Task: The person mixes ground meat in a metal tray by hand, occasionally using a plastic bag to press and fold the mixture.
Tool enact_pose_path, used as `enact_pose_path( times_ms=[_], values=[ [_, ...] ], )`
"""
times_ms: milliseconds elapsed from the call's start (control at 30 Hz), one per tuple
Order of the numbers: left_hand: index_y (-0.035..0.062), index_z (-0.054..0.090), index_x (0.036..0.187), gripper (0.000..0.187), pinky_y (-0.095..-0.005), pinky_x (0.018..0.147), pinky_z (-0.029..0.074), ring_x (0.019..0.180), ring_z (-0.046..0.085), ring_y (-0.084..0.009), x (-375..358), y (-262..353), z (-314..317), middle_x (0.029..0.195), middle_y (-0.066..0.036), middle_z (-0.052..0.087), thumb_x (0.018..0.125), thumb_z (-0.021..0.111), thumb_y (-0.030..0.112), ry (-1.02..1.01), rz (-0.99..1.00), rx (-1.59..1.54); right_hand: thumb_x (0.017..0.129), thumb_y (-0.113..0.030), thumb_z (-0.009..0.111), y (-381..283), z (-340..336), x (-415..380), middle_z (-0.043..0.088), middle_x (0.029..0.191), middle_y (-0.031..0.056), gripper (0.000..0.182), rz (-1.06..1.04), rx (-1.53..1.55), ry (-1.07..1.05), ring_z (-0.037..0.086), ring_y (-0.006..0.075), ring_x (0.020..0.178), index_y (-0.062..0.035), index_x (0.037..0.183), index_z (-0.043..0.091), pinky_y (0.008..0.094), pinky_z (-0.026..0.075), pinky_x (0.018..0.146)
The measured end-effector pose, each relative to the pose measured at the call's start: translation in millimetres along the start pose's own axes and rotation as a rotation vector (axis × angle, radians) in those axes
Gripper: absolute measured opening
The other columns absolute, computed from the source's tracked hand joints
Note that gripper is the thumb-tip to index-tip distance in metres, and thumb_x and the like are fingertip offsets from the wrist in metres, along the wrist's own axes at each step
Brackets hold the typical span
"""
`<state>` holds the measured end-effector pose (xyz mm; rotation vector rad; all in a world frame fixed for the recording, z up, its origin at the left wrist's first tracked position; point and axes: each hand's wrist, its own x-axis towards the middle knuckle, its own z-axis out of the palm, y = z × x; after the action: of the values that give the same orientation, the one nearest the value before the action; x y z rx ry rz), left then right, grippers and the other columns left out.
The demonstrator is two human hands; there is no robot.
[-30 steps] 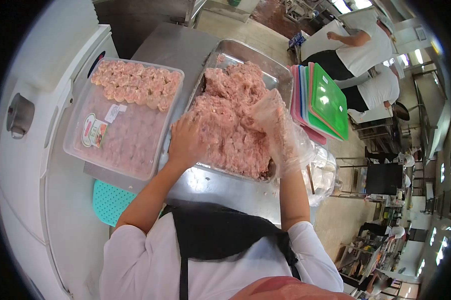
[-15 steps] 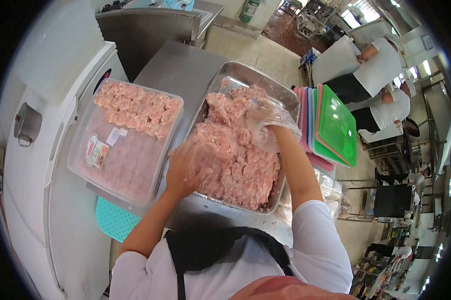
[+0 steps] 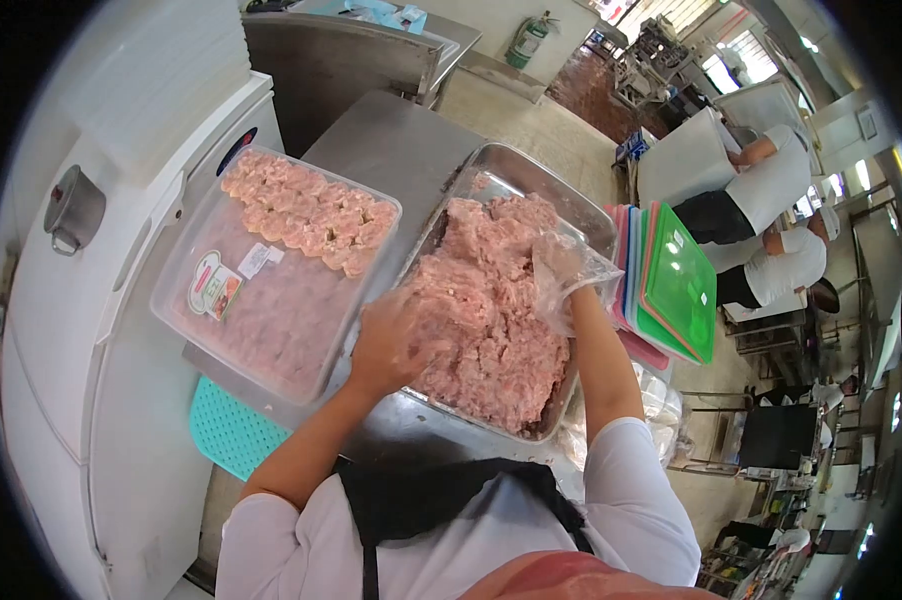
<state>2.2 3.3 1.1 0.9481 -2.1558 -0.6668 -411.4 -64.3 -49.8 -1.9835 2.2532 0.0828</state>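
Note:
A deep metal tray (image 3: 593,212) holds a large mass of pink ground meat (image 3: 501,370). Clear, loose plastic gloves cover both hands. At the meat's left side, my left hand (image 3: 396,345) is curled around a portion of it, thumb toward the middle; its fingertips are blurred. My right hand (image 3: 563,275) lies against the upper right of the mass, its fingers hidden by the crinkled glove and the meat. Left of the tray stands a clear plastic container (image 3: 316,385) with rows of shaped meat pieces (image 3: 311,205) along its far part and a labelled, cloudy sheet over the rest.
Colored plastic lids (image 3: 681,285) stand stacked right of the tray, above wrapped white packages (image 3: 656,400). A turquoise perforated item (image 3: 233,425) sits below the container. A white chest freezer (image 3: 141,400) borders the left. Two people in white shirts (image 3: 771,200) work at the back right.
The view has shifted, so the tray and container appear farther right. My right hand has drawn slightly down along the meat's right side; my left hand still works at the left side.

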Motion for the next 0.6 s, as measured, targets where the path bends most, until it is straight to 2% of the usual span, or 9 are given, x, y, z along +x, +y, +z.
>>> enact_pose_path(
  times_ms=[67,133,200,233,300,367,433,600],
  values=[
    [0.0116,0.059,0.133,0.065,-0.0531,0.111,0.031,0.131,0.046,-0.0385,-1,-1,1,0.142,-0.018,0.051,0.082,0.073,0.049,0.005,-0.003,0.035,0.097,-0.036,0.058,18,19,3,0.064,0.124,0.0147,0.041,-0.090,0.053,0.081,0.060,0.0322,0.117,-0.0085,0.127,0.060,0.0422,0.047,0.101],
    [0.0115,0.059,0.133,0.066,-0.0533,0.110,0.031,0.130,0.046,-0.0396,-5,-3,5,0.141,-0.018,0.051,0.082,0.073,0.051,0.006,-0.006,0.071,0.099,-0.037,0.053,41,45,9,0.068,0.114,0.0139,0.034,-0.319,0.193,0.225,0.062,0.0326,0.112,-0.0109,0.115,0.066,0.0435,0.047,0.099],
    [0.0115,0.059,0.132,0.066,-0.0535,0.110,0.031,0.130,0.045,-0.0408,-6,-6,10,0.140,-0.019,0.051,0.082,0.072,0.052,0.006,-0.005,0.111,0.100,-0.038,0.048,56,57,0,0.072,0.104,0.0131,0.035,-0.536,0.334,0.372,0.064,0.0329,0.106,-0.0133,0.104,0.072,0.0448,0.047,0.097],
    [0.0117,0.059,0.132,0.066,-0.0534,0.110,0.031,0.130,0.045,-0.0410,-5,-5,9,0.140,-0.019,0.051,0.082,0.072,0.052,-0.001,-0.007,0.092,0.099,-0.035,0.049,43,44,-12,0.072,0.104,0.0122,0.032,-0.382,0.279,0.313,0.064,0.0316,0.105,-0.0132,0.104,0.072,0.0441,0.047,0.097],
    [0.0120,0.059,0.132,0.067,-0.0533,0.110,0.031,0.129,0.045,-0.0415,-3,-3,6,0.138,-0.019,0.052,0.081,0.072,0.053,-0.010,-0.008,0.062,0.098,-0.029,0.049,-24,-22,-41,0.071,0.102,0.0104,0.027,-0.080,0.173,0.200,0.065,0.0289,0.104,-0.0131,0.104,0.071,0.0428,0.048,0.097],
    [0.0124,0.059,0.132,0.065,-0.0530,0.110,0.031,0.129,0.045,-0.0411,-1,-3,4,0.138,-0.018,0.052,0.082,0.072,0.052,-0.006,-0.004,0.031,0.098,-0.025,0.048,-75,-78,-68,0.071,0.104,0.0098,0.026,-0.089,-0.054,0.130,0.065,0.0271,0.104,-0.0138,0.109,0.070,0.0434,0.048,0.097],
    [0.0124,0.060,0.131,0.062,-0.0529,0.109,0.032,0.129,0.046,-0.0408,0,-2,3,0.138,-0.018,0.053,0.083,0.072,0.049,-0.013,0.007,0.012,0.099,-0.023,0.048,-85,-85,-85,0.071,0.107,0.0089,0.027,-0.164,-0.441,0.161,0.065,0.0261,0.105,-0.0142,0.114,0.068,0.0435,0.048,0.098],
    [0.0115,0.061,0.129,0.053,-0.0521,0.107,0.034,0.128,0.046,-0.0396,-1,-3,3,0.138,-0.016,0.053,0.085,0.071,0.040,0.013,0.021,0.031,0.098,-0.019,0.053,-85,-81,-112,0.067,0.105,0.0097,0.024,-0.429,-0.894,0.184,0.063,0.0241,0.102,-0.0084,0.117,0.065,0.0392,0.053,0.093]
  ],
)
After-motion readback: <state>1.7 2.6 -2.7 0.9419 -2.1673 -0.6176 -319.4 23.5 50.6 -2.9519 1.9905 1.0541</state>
